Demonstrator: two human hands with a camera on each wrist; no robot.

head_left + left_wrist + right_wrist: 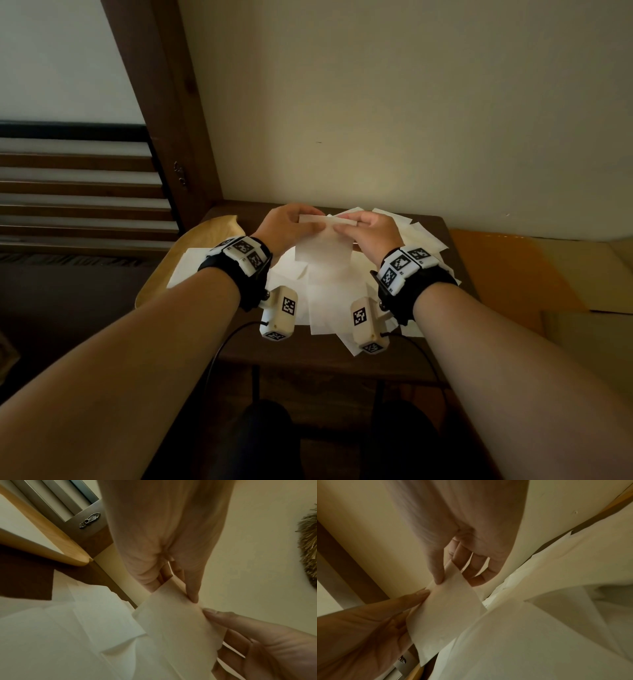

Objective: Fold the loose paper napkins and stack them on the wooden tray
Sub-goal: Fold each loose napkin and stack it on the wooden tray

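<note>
A white paper napkin point(323, 248) hangs in the air above the table, held by its top edge with both hands. My left hand point(303, 219) pinches the left part of that edge between thumb and fingers point(193, 588). My right hand point(346, 224) pinches the right part, thumb point(436, 573) in front. Below lies a loose pile of white napkins point(329, 291) on the dark wooden table point(308, 353). The light wooden tray point(209, 229) sits at the table's left end and carries a flat white napkin point(190, 267).
A cream wall point(376, 120) rises right behind the table. A dark wooden frame point(164, 120) with slats stands at the left. An orange surface point(513, 267) adjoins the table on the right. Cables hang from the wrist cameras over the near table edge.
</note>
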